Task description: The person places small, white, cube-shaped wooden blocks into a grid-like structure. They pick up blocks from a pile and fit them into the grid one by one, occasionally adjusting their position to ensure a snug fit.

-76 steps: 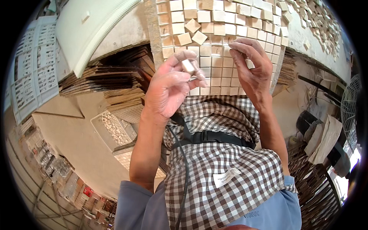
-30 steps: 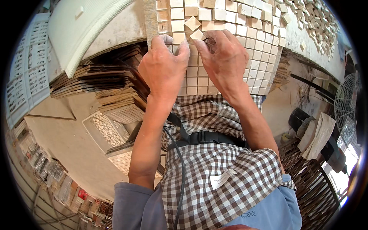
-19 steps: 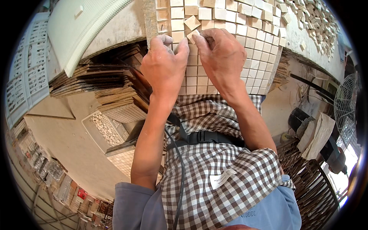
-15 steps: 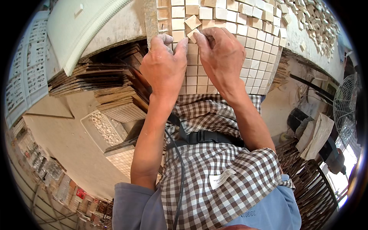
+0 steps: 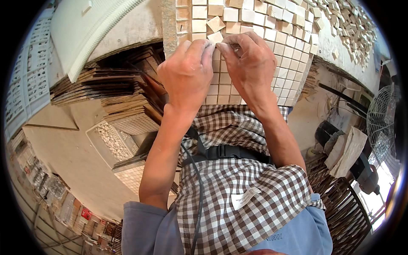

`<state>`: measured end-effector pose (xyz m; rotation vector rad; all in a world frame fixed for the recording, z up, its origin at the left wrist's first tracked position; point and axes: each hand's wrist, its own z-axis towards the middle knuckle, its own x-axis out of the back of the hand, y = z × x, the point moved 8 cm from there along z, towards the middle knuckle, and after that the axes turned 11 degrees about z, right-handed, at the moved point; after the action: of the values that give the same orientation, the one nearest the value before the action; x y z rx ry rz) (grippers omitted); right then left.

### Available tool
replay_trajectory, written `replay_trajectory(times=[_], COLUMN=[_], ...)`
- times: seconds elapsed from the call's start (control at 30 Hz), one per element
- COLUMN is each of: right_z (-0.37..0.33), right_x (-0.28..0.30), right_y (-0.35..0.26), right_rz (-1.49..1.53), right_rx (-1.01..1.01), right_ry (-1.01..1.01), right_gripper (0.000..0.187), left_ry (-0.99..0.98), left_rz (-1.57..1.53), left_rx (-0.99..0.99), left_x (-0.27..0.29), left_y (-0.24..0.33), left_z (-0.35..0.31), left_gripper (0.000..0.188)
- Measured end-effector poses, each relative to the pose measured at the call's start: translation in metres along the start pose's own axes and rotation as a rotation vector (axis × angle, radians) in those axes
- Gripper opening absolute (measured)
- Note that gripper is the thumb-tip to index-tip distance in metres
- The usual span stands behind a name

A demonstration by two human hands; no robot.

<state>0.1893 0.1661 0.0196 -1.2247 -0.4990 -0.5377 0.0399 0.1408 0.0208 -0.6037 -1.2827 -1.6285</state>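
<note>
Small square beige mosaic tiles (image 5: pixel 287 51) lie in the grid of a board in front of me. Close to its left border, one tilted tile (image 5: pixel 216 37) sits at the meeting fingertips of both hands. My left hand (image 5: pixel 187 70) is closed, thumb and forefinger pinched at that tile's near left edge. From the other side my right hand (image 5: pixel 248 55) is closed too, its thumb tip at the tile's near corner and the other fingers curled. My fingers partly hide the tile's lower edge. Just beyond it another tile (image 5: pixel 216 24) lies turned like a diamond.
A heap of loose tiles (image 5: pixel 355 32) covers the table at the far right. Thin boards (image 5: pixel 97 85) are stacked below the table at left, near a tray of tile pieces (image 5: pixel 114 138). A wire-caged fan (image 5: pixel 382 110) stands at right, and a white mesh-edged sheet (image 5: pixel 102 25) lies at far left.
My left hand has moved right toward the tilted tile, and its thumb and forefinger have closed together. My right hand stays close to the same tile. The view has shifted slightly.
</note>
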Motion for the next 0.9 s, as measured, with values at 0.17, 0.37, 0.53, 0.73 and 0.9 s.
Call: replay_trajectory(times=[0.17,0.37,0.53,0.73,0.9], right_z=[0.001,0.002,0.005,0.006,0.003], right_x=[-0.003,-0.004,-0.004,-0.004,-0.005], right_y=[-0.007,-0.014,-0.006,-0.005,-0.003], right_rz=[-0.021,-0.095,-0.030,-0.030,-0.032], right_rx=[0.028,0.165,0.161,0.121,0.113], right_ry=[0.029,-0.018,-0.035,-0.032,-0.023], right_gripper=[0.010,0.009,0.013,0.012,0.011], left_ry=[0.062,0.099,0.017,0.016,-0.010], left_rz=[0.016,-0.095,-0.173,0.013,0.029], left_rx=[-0.029,0.001,0.050,-0.165,-0.212], left_x=[-0.002,-0.004,-0.008,-0.004,-0.004], left_y=[-0.003,-0.010,-0.020,-0.003,-0.002], left_z=[0.004,0.001,0.008,0.012,0.017], left_gripper=[0.010,0.009,0.008,0.011,0.006])
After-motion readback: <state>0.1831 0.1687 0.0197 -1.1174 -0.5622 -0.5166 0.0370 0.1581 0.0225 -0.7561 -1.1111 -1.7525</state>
